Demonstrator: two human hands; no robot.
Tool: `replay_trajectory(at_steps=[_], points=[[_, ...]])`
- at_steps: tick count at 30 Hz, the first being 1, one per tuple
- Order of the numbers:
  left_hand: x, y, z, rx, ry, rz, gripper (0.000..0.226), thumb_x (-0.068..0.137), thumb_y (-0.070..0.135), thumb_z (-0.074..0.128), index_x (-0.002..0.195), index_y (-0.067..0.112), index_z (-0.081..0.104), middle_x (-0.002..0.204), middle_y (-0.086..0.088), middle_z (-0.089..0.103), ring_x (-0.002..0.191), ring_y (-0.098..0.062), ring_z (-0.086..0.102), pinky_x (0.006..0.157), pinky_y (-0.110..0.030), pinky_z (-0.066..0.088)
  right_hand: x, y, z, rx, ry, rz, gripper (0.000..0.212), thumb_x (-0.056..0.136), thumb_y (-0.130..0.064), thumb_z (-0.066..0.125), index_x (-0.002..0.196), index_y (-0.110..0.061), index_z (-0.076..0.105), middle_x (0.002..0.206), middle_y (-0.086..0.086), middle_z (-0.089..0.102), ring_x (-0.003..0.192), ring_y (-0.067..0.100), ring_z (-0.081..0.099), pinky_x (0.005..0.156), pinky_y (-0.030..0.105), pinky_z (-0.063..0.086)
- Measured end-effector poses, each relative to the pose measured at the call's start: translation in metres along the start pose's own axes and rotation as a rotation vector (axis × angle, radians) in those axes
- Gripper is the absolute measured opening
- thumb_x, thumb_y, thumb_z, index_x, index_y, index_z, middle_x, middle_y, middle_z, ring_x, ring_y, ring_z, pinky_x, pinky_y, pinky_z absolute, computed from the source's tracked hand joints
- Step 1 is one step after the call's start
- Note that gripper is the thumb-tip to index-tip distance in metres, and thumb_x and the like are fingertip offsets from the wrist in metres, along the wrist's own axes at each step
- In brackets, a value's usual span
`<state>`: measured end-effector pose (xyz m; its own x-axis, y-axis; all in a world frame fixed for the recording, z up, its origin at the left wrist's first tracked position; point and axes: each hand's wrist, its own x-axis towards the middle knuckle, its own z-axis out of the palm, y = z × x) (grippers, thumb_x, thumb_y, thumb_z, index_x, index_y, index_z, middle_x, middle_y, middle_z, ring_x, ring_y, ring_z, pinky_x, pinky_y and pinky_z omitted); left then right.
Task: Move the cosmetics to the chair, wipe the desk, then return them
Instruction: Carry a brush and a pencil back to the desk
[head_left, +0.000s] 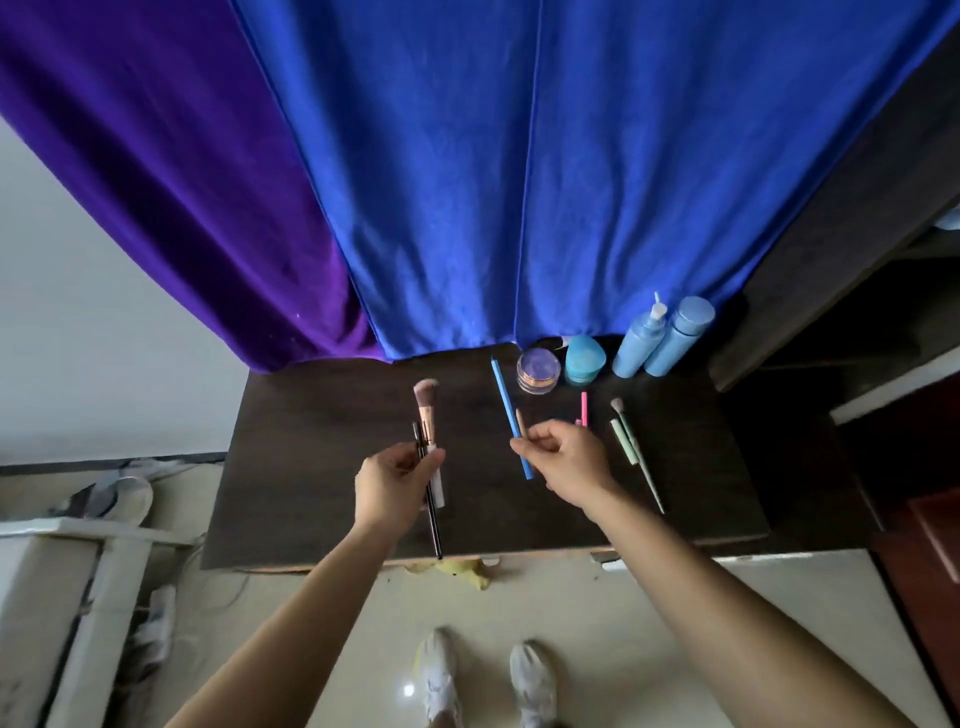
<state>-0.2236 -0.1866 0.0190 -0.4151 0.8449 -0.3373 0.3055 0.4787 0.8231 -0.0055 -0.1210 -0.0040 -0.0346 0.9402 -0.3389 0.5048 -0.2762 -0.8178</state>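
Left hand (393, 480) grips a pink-bristled, rose-gold brush (427, 410) and a thin black pencil (431, 512) — right hand (563, 460) pinches a tan pencil (520, 423) over the dark wooden desk (311, 467).

Both arms bare from the bottom frame edge up to the hands, no sleeves in view. Left hand (395, 486) and right hand (563, 462): no rings, watch, bracelets or gloves visible on either. Nails short as far as can be told; polish not discernible. Footwear: pair of pale white/grey sneakers (485, 675) with a mesh-looking upper and laces, light soles, seen from directly above, just below the near edge of the dark wooden desk (311, 467). Left shoe carries a faint yellowish tint along its outer side. Legs and ankles cut off by the frame edge, so trousers or socks can't be told.
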Motion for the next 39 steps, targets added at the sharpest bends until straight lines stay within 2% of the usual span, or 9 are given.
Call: replay_trajectory(at_steps=[6, 9, 15, 18, 20, 23, 29, 34, 39], points=[[0.055, -0.053, 0.04, 0.207, -0.105, -0.102, 0.033, 0.085, 0.039, 0.073, 0.073, 0.009, 0.069, 0.063, -0.011, 0.066, 0.07, -0.035, 0.068, 0.066, -0.044, 0.059, 0.032, 0.037, 0.046, -0.141, 0.005, 0.165, 0.025, 0.081, -0.042, 0.08, 0.093, -0.021, 0.074, 0.071, -0.016, 0.066, 0.07, 0.003, 0.065, 0.062, 0.02, 0.05], [0.067, -0.064, 0.051, 0.333, -0.105, -0.08, 0.028, 0.087, 0.041, 0.07, 0.076, 0.015, 0.069, 0.063, 0.0, 0.063, 0.076, -0.03, 0.067, 0.059, -0.029, 0.045, 0.036, 0.046, 0.056, -0.217, 0.029, 0.192, 0.029, 0.085, -0.042, 0.077, 0.101, -0.018, 0.075, 0.085, -0.008, 0.074, 0.08, 0.011, 0.069, 0.07, 0.027, 0.052], [0.079, -0.061, 0.041, 0.522, -0.126, -0.031, 0.039, 0.091, 0.049, 0.058, 0.12, 0.024, 0.062, 0.109, -0.009, 0.06, 0.108, -0.03, 0.056, 0.075, -0.033, 0.042, 0.032, 0.044, 0.047, -0.295, 0.028, 0.233, 0.044, 0.091, -0.047, 0.067, 0.125, -0.018, 0.066, 0.115, 0.001, 0.072, 0.106, 0.019, 0.067, 0.084, 0.03, 0.05], [0.081, -0.035, 0.022, 0.535, -0.147, -0.022, 0.055, 0.093, 0.056, 0.051, 0.137, 0.023, 0.05, 0.132, -0.017, 0.05, 0.129, -0.037, 0.045, 0.1, -0.044, 0.041, 0.031, 0.02, 0.024, -0.375, 0.089, 0.124, 0.042, 0.096, -0.043, 0.06, 0.13, -0.019, 0.062, 0.126, 0.005, 0.064, 0.115, 0.023, 0.063, 0.091, 0.033, 0.048], [0.08, -0.002, 0.006, 0.589, -0.1, 0.102, 0.064, 0.094, 0.059, 0.047, 0.149, 0.027, 0.039, 0.154, -0.015, 0.033, 0.144, -0.036, 0.027, 0.113, -0.05, 0.028, 0.031, -0.005, 0.003, -0.467, 0.193, -0.033, 0.044, 0.098, -0.04, 0.057, 0.136, -0.017, 0.058, 0.133, 0.01, 0.057, 0.121, 0.029, 0.057, 0.096, 0.039, 0.045], [0.075, 0.06, -0.019, 0.677, 0.032, 0.454, 0.066, 0.096, 0.056, 0.045, 0.154, 0.027, 0.031, 0.164, -0.015, 0.014, 0.151, -0.034, 0.008, 0.119, -0.058, 0.012, 0.03, -0.053, -0.038, -0.541, 0.444, -0.302, 0.049, 0.1, -0.035, 0.057, 0.142, -0.012, 0.054, 0.148, 0.022, 0.046, 0.133, 0.04, 0.046, 0.107, 0.046, 0.04], [0.041, 0.174, -0.055, 0.642, 0.216, 1.044, 0.068, 0.096, 0.058, 0.038, 0.154, 0.023, 0.033, 0.164, -0.017, 0.012, 0.151, -0.038, 0.009, 0.116, -0.063, 0.012, -0.006, -0.124, -0.123, -0.653, 0.866, -0.594, 0.06, 0.102, -0.045, 0.049, 0.154, -0.016, 0.037, 0.163, 0.025, 0.018, 0.148, 0.043, 0.026, 0.118, 0.05, 0.027], [0.021, 0.201, -0.031, 0.611, 0.17, 1.422, 0.066, 0.097, 0.055, 0.04, 0.152, 0.018, 0.037, 0.163, -0.019, 0.015, 0.15, -0.039, 0.016, 0.114, -0.063, 0.017, -0.094, -0.095, -0.154, -0.756, 1.099, -0.458, 0.066, 0.101, -0.05, 0.048, 0.157, -0.021, 0.03, 0.165, 0.023, 0.008, 0.153, 0.039, 0.013, 0.12, 0.052, 0.023], [-0.05, 0.205, 0.051, 0.539, -0.129, 1.599, 0.067, 0.095, 0.054, 0.044, 0.15, 0.016, 0.04, 0.162, -0.022, 0.018, 0.148, -0.044, 0.018, 0.113, -0.063, 0.022, -0.221, -0.022, -0.172, -0.934, 1.228, -0.128, 0.067, 0.102, -0.054, 0.042, 0.159, -0.023, 0.023, 0.166, 0.021, 0.006, 0.154, 0.037, 0.01, 0.119, 0.054, 0.025]])
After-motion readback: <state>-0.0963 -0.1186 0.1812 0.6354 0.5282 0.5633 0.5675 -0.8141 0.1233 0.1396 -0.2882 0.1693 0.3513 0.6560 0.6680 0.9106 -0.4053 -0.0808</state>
